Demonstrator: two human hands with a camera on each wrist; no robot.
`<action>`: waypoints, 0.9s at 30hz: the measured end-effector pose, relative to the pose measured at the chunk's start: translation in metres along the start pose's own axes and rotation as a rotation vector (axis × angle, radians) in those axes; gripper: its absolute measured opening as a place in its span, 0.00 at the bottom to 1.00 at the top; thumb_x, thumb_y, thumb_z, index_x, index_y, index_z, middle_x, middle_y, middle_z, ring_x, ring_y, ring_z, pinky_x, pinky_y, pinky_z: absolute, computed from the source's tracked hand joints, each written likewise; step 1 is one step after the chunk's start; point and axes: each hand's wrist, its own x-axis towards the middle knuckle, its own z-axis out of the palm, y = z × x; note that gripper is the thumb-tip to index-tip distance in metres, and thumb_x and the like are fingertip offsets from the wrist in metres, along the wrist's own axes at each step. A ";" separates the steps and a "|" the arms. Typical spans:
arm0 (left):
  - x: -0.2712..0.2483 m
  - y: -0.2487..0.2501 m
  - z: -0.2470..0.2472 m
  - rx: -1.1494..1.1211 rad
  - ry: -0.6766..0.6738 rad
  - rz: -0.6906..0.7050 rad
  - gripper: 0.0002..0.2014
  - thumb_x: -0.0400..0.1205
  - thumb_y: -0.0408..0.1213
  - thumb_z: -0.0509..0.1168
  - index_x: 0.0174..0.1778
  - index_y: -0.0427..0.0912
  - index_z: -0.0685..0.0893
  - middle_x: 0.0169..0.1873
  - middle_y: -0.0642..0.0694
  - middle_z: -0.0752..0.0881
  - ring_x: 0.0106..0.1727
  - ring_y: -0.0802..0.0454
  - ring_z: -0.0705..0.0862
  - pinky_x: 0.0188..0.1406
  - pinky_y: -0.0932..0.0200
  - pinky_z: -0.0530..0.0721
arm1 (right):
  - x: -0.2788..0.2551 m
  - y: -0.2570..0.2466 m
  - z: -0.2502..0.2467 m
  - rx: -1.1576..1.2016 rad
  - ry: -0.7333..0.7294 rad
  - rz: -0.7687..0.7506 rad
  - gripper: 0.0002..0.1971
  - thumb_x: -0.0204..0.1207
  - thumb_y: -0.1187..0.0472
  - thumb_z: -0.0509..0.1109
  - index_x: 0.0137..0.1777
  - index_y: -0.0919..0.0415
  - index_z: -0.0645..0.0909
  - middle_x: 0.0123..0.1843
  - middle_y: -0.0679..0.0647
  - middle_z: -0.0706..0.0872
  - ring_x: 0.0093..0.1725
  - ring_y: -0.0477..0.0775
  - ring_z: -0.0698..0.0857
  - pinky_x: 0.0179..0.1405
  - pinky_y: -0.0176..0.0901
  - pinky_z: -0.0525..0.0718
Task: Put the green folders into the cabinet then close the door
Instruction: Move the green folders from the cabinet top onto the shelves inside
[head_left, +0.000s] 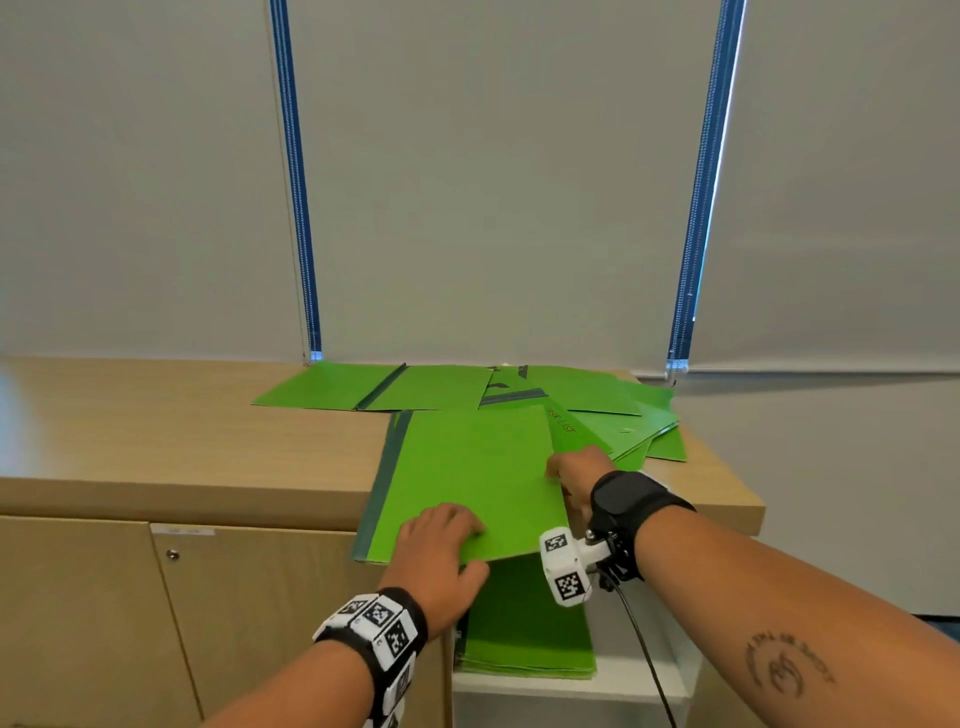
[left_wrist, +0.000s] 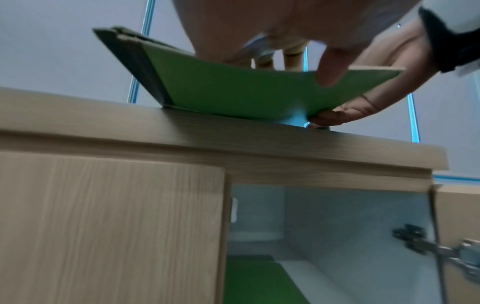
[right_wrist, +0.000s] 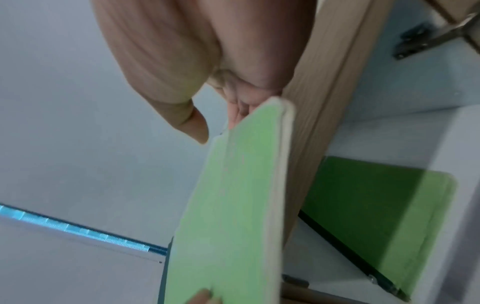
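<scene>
A green folder (head_left: 467, 467) with a dark spine lies half on the wooden cabinet top (head_left: 182, 441), its near end sticking out past the front edge. My left hand (head_left: 462, 545) pinches that near edge, fingers on top and thumb underneath. My right hand (head_left: 571, 475) grips the folder's right edge; in the right wrist view the folder (right_wrist: 233, 205) runs away from the thumb and fingers. Below, the cabinet compartment is open, with a stack of green folders (head_left: 524, 623) on its white shelf. More green folders (head_left: 623, 415) lie spread on the top behind.
An opened-out green folder (head_left: 374, 387) lies flat at the back of the cabinet top. Closed wooden doors (head_left: 260, 623) are to the left of the open compartment. The open door's hinge (left_wrist: 415, 242) sits on its right side. Window blinds with blue cords (head_left: 296, 182) hang behind.
</scene>
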 end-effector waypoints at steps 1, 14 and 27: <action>0.000 0.000 0.002 -0.058 -0.016 -0.003 0.25 0.69 0.55 0.49 0.58 0.54 0.79 0.58 0.56 0.79 0.62 0.55 0.76 0.67 0.50 0.73 | 0.003 0.007 -0.001 -0.040 -0.023 -0.007 0.07 0.73 0.62 0.68 0.35 0.61 0.76 0.36 0.59 0.79 0.33 0.58 0.79 0.34 0.44 0.83; 0.045 -0.006 -0.008 -0.629 0.122 -0.781 0.16 0.85 0.33 0.54 0.67 0.30 0.71 0.59 0.31 0.81 0.50 0.39 0.78 0.49 0.52 0.74 | 0.000 0.081 -0.021 0.068 -0.010 -0.091 0.14 0.71 0.68 0.57 0.55 0.65 0.76 0.51 0.70 0.85 0.44 0.62 0.84 0.41 0.53 0.83; -0.005 0.009 0.061 -0.637 0.112 -0.855 0.14 0.85 0.30 0.51 0.61 0.26 0.73 0.57 0.26 0.80 0.53 0.34 0.80 0.54 0.46 0.77 | -0.038 0.172 0.015 0.019 -0.065 -0.029 0.15 0.77 0.71 0.58 0.58 0.71 0.83 0.55 0.67 0.88 0.54 0.65 0.87 0.51 0.52 0.84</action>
